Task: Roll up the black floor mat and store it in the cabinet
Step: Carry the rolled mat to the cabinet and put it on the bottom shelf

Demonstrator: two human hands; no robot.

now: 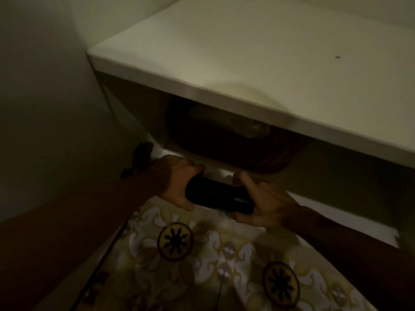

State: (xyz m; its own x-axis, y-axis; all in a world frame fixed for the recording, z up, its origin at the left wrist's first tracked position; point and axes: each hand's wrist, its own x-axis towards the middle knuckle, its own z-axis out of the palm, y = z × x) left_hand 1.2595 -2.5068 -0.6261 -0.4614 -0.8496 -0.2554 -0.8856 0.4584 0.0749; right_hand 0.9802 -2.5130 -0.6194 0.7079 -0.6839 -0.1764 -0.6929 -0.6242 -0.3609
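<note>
The black floor mat point(219, 195) is a tight dark roll held level just in front of the cabinet's point(247, 70) open lower compartment. My left hand point(177, 176) grips the roll's left end, and my right hand point(265, 203) grips its right end. The cabinet has a pale top slab that overhangs the dark opening. Inside the opening sits a dark round basket-like thing point(235, 142) with a brownish lump on it; the dim light hides the detail.
A plain wall point(45, 86) stands close on the left. A small dark object point(141, 153) lies at the cabinet's lower left corner. The floor has patterned tiles point(190, 254) with round dark flower motifs below my hands.
</note>
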